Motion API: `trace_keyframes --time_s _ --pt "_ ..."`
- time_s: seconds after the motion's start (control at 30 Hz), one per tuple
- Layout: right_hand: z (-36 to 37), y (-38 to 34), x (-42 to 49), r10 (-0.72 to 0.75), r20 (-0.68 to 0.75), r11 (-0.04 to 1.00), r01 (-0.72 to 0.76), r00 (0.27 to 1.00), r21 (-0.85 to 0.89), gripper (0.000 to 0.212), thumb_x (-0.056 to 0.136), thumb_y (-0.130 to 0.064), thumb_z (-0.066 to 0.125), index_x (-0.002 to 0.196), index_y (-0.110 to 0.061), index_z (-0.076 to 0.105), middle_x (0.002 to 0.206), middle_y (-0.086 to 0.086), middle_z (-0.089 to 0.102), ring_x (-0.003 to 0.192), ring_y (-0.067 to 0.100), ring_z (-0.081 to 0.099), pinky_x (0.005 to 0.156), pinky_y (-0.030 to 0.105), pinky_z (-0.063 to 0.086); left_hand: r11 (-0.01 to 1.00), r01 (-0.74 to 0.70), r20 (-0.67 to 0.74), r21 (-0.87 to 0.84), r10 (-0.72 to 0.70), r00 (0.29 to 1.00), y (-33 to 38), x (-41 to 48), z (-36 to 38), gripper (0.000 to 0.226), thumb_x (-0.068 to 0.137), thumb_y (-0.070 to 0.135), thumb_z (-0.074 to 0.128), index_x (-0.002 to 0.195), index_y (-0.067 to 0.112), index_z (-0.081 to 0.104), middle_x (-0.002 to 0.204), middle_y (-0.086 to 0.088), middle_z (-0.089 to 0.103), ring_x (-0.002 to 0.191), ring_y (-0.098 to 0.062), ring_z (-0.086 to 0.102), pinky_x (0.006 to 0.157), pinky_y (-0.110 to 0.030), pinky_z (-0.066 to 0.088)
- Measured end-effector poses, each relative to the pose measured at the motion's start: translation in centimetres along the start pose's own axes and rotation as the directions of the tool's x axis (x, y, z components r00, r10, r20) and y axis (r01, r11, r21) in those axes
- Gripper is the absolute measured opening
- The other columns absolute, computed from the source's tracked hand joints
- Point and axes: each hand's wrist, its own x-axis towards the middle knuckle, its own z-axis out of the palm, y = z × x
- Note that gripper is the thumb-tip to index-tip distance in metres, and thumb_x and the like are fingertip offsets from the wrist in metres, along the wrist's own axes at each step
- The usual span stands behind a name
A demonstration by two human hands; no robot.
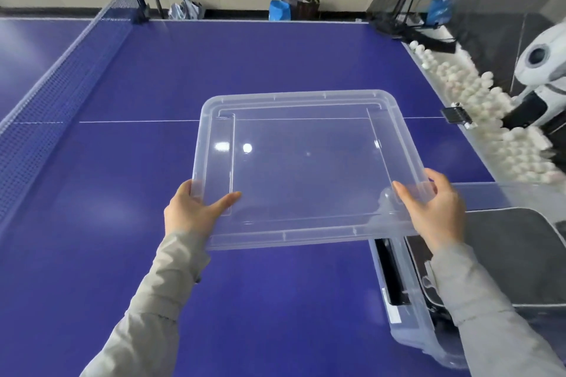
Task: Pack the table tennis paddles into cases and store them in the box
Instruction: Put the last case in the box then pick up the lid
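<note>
L hand (196, 211), R hand (435, 211) clasp clear lid (300, 162); box (398, 330) w/ case (505, 248) lies below-right of fingers. Best kept level, corners aligned.

Head camera looks down, close over table (275, 300).

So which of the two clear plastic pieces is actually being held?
The flat clear plastic lid, clasped at its near corners by the left grip and right grip; the deeper clear plastic box holds a dark grey case.
</note>
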Motion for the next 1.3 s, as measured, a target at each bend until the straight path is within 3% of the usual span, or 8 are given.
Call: trace_keyframes --time_s 0.2,0.43,0.53,0.63,0.83,1.03,1.2,1.3 --pt "-6.0 5.8 1.5 0.003 0.039 1.0 -0.004 0.999 0.023 0.06 0.077 -0.034 0.075 0.127 -0.009 0.054 0.126 0.015 0.06 0.117 0.031 0.053 0.096 0.04 0.041 1.0 0.009 -0.016 0.019 -0.008 1.0 2.3 -7.0 4.6 0.051 0.056 0.052 0.083 0.085 0.021 0.054 0.066 0.009 0.052 0.063 -0.007 0.049 0.051 -0.022 0.034" --pt "-16.2 15.5 5.2 0.008 0.019 1.0 -0.008 1.0 -0.009 0.058 0.077 -0.031 0.075 0.126 -0.006 0.056 0.12 0.021 0.062 0.114 0.036 0.054 0.094 0.042 0.042 1.0 0.015 0.008 -0.019 -0.015 1.0 6.8 -17.5 15.1 0.055 0.055 0.054 0.081 0.086 0.017 0.054 0.065 0.005 0.05 0.06 -0.008 0.048 0.05 -0.022 0.033" --pt "-19.7 19.4 6.1 0.028 0.026 0.999 -0.027 0.999 -0.038 0.06 0.078 -0.03 0.074 0.128 -0.004 0.054 0.122 0.022 0.061 0.115 0.036 0.053 0.097 0.043 0.042 1.0 -0.001 0.039 -0.02 0.002 0.999 8.1 -21.2 18.9 0.058 0.056 0.052 0.082 0.09 0.015 0.054 0.08 0.001 0.054 0.067 -0.011 0.049 0.056 -0.024 0.035" --pt "-21.9 22.6 5.9 0.047 0.051 0.998 -0.045 0.998 -0.038 0.061 0.079 -0.029 0.074 0.129 -0.002 0.052 0.123 0.021 0.06 0.116 0.035 0.053 0.098 0.042 0.04 0.999 -0.02 0.063 0.031 0.018 0.998 8.6 -23.9 21.0 0.058 0.058 0.051 0.082 0.095 0.019 0.052 0.097 0.001 0.05 0.078 -0.013 0.048 0.072 -0.026 0.036" --pt "-23.3 26.1 3.6 0.082 0.099 0.996 -0.077 0.992 -0.051 0.063 0.08 -0.029 0.073 0.132 -0.003 0.05 0.13 0.018 0.057 0.122 0.034 0.05 0.101 0.04 0.037 0.997 -0.012 0.088 0.072 0.006 0.996 7.0 -27.5 22.6 0.055 0.06 0.046 0.083 0.094 0.024 0.045 0.107 0.007 0.038 0.089 -0.013 0.046 0.079 -0.025 0.035" --pt "-23.2 28.4 2.3 0.087 0.155 0.993 -0.072 0.984 -0.098 0.064 0.081 -0.029 0.072 0.135 -0.004 0.048 0.136 0.017 0.052 0.127 0.033 0.046 0.105 0.041 0.035 0.994 0.021 0.102 0.11 -0.032 0.994 5.4 -28.8 23.3 0.051 0.061 0.047 0.083 0.092 0.023 0.051 0.108 0.006 0.041 0.087 -0.013 0.046 0.078 -0.026 0.036" --pt "-23.0 29.7 3.2 0.028 0.141 0.995 -0.013 0.99 -0.103 0.056 0.077 -0.022 0.076 0.125 -0.001 0.056 0.127 0.019 0.053 0.121 0.028 0.046 0.101 0.032 0.035 0.994 0.047 0.114 0.099 -0.058 0.992 5.6 -28.9 24.3 0.059 0.061 0.047 0.082 0.102 0.012 0.058 0.113 0.003 0.043 0.091 -0.016 0.048 0.078 -0.026 0.036" --pt "-22.8 30.7 3.2 0.077 0.175 0.993 -0.06 0.981 -0.102 0.058 0.08 -0.023 0.074 0.129 -0.002 0.053 0.128 0.019 0.051 0.121 0.031 0.047 0.102 0.037 0.036 0.995 0.061 0.114 0.075 -0.07 0.991 5.4 -29.4 25.0 0.064 0.063 0.045 0.082 0.112 0.012 0.055 0.118 0.002 0.041 0.094 -0.015 0.045 0.081 -0.026 0.035"
